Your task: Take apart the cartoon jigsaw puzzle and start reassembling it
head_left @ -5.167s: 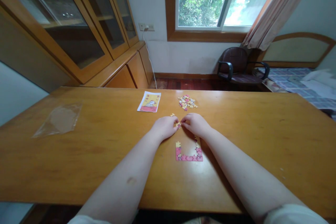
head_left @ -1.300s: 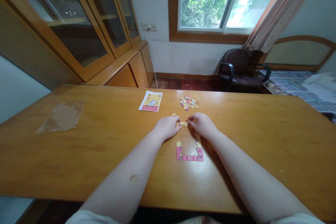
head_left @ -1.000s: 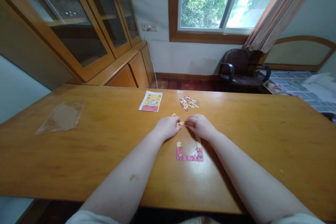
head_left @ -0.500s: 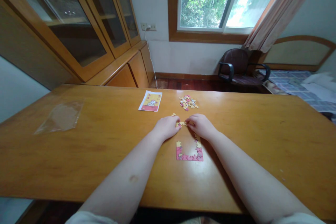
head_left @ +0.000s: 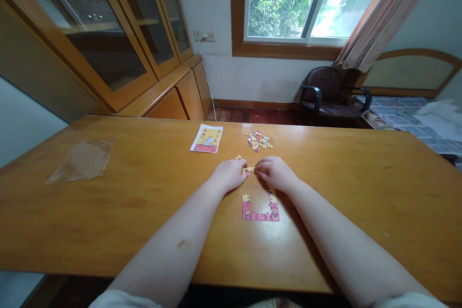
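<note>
On the wooden table [head_left: 108,211], my left hand [head_left: 228,173] and my right hand [head_left: 275,172] meet fingertip to fingertip over a short strip of joined yellow puzzle pieces [head_left: 250,170]. Both hands are curled, pinching that strip from either side. Just nearer to me lies a partly built pink and yellow puzzle frame [head_left: 260,208], its bottom edge and two short sides joined. A single loose piece [head_left: 238,157] lies just beyond my left hand. A small pile of loose pieces [head_left: 258,140] sits farther back.
A picture card [head_left: 207,138] lies left of the pile. A clear plastic bag [head_left: 82,159] rests at the table's far left. Beyond the table stand a glass-door cabinet [head_left: 108,33], a dark armchair [head_left: 327,91] and a bed [head_left: 422,115].
Hardly anything has moved. My right fingertips have shifted slightly left along the yellow strip toward my left hand; the camera view has shifted a little.
</note>
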{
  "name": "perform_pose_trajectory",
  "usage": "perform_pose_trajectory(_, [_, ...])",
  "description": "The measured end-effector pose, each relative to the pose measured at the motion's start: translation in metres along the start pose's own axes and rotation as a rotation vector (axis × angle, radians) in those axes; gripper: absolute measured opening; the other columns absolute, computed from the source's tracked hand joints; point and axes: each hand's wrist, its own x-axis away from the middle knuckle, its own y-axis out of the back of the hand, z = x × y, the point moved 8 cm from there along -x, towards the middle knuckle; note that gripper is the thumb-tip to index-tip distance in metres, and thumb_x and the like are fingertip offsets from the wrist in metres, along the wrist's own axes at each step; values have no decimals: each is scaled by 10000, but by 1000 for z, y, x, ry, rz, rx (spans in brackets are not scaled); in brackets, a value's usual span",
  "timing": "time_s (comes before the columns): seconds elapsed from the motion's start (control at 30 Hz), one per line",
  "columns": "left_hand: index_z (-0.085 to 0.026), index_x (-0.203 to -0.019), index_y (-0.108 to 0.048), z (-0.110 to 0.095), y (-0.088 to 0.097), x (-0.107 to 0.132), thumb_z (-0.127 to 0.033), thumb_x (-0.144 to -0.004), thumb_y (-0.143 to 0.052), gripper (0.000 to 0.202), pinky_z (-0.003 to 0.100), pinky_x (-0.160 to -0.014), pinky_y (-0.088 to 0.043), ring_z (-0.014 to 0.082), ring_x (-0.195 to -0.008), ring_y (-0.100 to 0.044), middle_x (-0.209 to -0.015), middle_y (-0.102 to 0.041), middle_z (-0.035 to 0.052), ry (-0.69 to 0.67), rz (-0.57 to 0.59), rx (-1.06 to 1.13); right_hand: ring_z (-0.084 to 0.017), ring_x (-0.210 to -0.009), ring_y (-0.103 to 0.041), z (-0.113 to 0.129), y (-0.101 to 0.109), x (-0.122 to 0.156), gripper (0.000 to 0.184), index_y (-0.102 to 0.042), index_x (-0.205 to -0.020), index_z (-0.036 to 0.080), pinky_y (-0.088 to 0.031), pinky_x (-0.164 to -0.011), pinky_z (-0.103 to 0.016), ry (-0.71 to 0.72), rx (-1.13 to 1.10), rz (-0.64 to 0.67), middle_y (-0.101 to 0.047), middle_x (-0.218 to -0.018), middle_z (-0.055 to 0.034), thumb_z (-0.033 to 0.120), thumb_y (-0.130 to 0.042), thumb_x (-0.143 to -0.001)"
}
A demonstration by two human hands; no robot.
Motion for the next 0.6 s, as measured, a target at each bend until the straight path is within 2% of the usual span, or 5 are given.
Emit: perform_pose_trajectory(0.6, [-290, -1080, -602, -1, 1, 1, -429, -826, -519, 301, 311, -793, -492, 232, -951, -648, -1035, -699, 35, 11, 5, 4, -169, -818, -624, 5, 1, 1, 181, -729, -840, 196, -452, -801, -299, 21, 31, 26, -716, -880, -57, 235, -554, -869])
